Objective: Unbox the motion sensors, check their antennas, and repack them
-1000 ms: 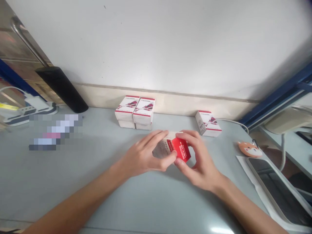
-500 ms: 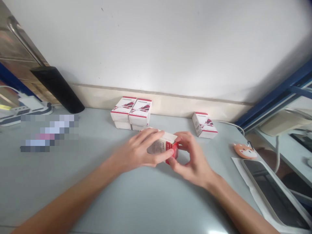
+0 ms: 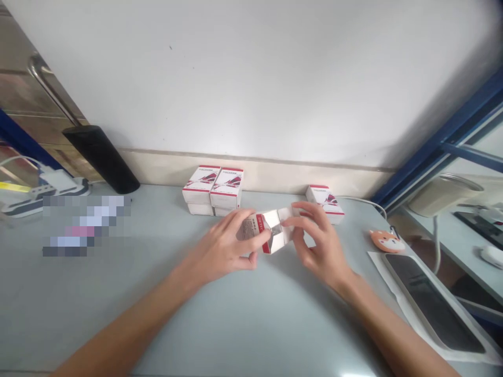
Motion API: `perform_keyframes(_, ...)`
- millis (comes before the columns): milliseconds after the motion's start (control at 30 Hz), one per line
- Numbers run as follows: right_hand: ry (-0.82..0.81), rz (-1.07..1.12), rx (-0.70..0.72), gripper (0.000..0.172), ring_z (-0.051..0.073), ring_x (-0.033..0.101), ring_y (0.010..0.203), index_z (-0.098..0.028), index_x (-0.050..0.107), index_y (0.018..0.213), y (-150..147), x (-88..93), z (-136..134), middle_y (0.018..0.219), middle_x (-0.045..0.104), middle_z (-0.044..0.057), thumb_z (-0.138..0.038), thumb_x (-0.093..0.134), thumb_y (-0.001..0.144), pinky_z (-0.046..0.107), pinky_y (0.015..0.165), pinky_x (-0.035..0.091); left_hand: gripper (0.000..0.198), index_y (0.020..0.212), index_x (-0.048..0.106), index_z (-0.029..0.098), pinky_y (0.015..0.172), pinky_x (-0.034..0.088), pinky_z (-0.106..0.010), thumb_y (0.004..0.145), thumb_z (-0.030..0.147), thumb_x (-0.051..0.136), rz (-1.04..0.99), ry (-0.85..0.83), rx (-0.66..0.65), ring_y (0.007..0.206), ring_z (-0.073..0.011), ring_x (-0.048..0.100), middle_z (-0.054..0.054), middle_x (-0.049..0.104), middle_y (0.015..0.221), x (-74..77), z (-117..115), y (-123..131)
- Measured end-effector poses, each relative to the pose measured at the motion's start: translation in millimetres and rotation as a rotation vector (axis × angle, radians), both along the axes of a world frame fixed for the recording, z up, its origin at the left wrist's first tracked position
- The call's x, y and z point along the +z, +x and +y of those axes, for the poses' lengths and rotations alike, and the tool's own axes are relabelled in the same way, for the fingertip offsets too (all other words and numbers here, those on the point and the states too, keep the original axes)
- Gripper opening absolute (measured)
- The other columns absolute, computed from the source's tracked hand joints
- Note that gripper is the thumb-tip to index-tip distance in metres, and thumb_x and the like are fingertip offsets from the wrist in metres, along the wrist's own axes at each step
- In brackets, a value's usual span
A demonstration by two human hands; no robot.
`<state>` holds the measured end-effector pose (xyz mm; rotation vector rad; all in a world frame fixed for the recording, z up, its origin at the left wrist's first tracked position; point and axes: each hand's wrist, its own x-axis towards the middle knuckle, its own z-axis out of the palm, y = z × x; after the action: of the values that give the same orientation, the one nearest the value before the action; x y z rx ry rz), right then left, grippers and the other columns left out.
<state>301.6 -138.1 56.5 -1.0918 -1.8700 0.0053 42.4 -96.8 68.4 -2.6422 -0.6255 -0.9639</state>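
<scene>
A small white and red cardboard box (image 3: 250, 226) is held above the grey table, its end opened toward the right. My left hand (image 3: 222, 246) grips the box body, fingers over the far side and thumb near the open edge. At the opened end, white flaps stick out, and my right hand (image 3: 316, 235) has its fingers on the outer flap (image 3: 286, 220). Part of the opening shows a greyish inside; what is in there I cannot make out. Behind my left hand stand white boxes with red trim (image 3: 228, 184), stacked in two adjoining piles.
Another such box (image 3: 328, 201) lies near the wall at right. An orange animal-faced case (image 3: 387, 241) and a phone (image 3: 432, 301) on white paper are at the right edge. At left are a black upright object (image 3: 102, 159), a power strip (image 3: 47, 196) and a blurred-out item (image 3: 84, 228).
The red end of the box has been opened, with its white flaps now folded out. My right hand has shifted slightly right with the flap. The camera view has tilted a little.
</scene>
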Motion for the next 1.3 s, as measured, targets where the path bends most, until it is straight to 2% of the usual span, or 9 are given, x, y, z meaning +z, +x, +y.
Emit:
perform_keyframes(100,0.022,-0.084,0.013,0.046,0.031,0.054,0.14,-0.03,0.067,0.118,1,3.5,-2,0.146,0.053,0.012,0.001,0.049,0.088,0.052,0.105,0.054,0.056,0.133,0.054,0.029,0.083,0.062,-0.035,0.08,0.012,0.066,-0.045,-0.008,0.061,0.104,-0.0236,0.07,-0.012,0.058,0.133,-0.5,-3,2)
perform_keyframes(367,-0.102,-0.124,0.226,0.026,0.037,0.031,0.154,-0.025,0.069,0.079,1,20.2,-17,0.141,0.061,0.005,-0.005,0.053,0.086,0.063,0.122,0.036,0.073,0.15,0.051,0.026,0.105,0.056,-0.038,0.08,0.014,0.068,-0.079,-0.088,0.114,0.12,-0.0265,0.069,-0.008,0.068,0.131,-1.2,-13,8)
perform_keyframes(533,-0.121,-0.035,0.155,0.025,0.029,0.055,0.134,-0.027,0.069,0.113,-3,20.3,-15,0.127,0.067,0.008,-0.012,0.057,0.098,0.052,0.113,0.048,0.075,0.15,0.054,0.029,0.101,0.055,-0.043,0.078,0.016,0.068,-0.046,-0.014,0.104,0.116,-0.0297,0.068,-0.008,0.07,0.127,-4.6,-16,10)
perform_keyframes(700,-0.305,-0.137,0.189,0.047,0.027,0.062,0.127,-0.033,0.058,0.143,4,19.8,-14,0.143,0.055,0.01,-0.026,0.07,0.098,0.044,0.105,0.057,0.074,0.15,0.055,0.026,0.095,0.054,-0.043,0.077,0.017,0.068,-0.043,0.043,0.072,0.113,-0.0303,0.068,-0.01,0.071,0.124,-8.5,-12,8)
perform_keyframes(800,-0.286,-0.216,0.164,0.036,0.027,0.066,0.121,-0.029,0.062,0.135,3,12.8,-11,0.138,0.057,0.012,-0.024,0.066,0.1,0.044,0.099,0.059,0.07,0.147,0.056,0.026,0.094,0.054,-0.043,0.079,0.019,0.068,-0.047,0.018,0.039,0.112,-0.0295,0.069,-0.01,0.071,0.125,-11.1,-10,6)
perform_keyframes(933,-0.081,-0.322,0.071,0.008,0.028,0.067,0.113,-0.023,0.068,0.109,-6,2.1,-5,0.123,0.066,0.011,-0.021,0.063,0.103,0.044,0.095,0.056,0.065,0.144,0.056,0.028,0.092,0.055,-0.043,0.081,0.022,0.07,-0.056,0.005,0.039,0.109,-0.029,0.07,-0.011,0.07,0.125,-13.4,-8,5)
perform_keyframes(1067,0.031,-0.424,-0.034,0.01,0.026,0.067,0.107,-0.023,0.066,0.106,-5,-2.6,1,0.112,0.073,0.008,-0.017,0.058,0.105,0.043,0.094,0.051,0.064,0.144,0.057,0.027,0.095,0.056,-0.043,0.082,0.021,0.069,-0.067,-0.046,0.084,0.111,-0.0289,0.07,-0.01,0.071,0.124,-11.6,-5,5)
perform_keyframes(1167,-0.079,-0.302,-0.117,0.015,0.023,0.068,0.095,-0.024,0.062,0.107,8,-2.2,6,0.11,0.074,0.007,-0.02,0.047,0.109,0.04,0.084,0.052,0.063,0.144,0.057,0.026,0.093,0.057,-0.042,0.082,0.022,0.067,-0.056,-0.101,0.145,0.108,-0.0284,0.071,-0.009,0.072,0.122,-8.0,-3,4)
perform_keyframes(1300,-0.422,0.21,-0.063,0.028,0.02,0.069,0.08,-0.023,0.055,0.104,23,0.3,13,0.095,0.071,0.005,-0.043,0.038,0.112,0.036,0.075,0.056,0.064,0.147,0.056,0.025,0.094,0.058,-0.042,0.084,0.024,0.064,-0.012,-0.19,0.187,0.111,-0.0282,0.07,-0.009,0.071,0.127,-5.0,0,1)
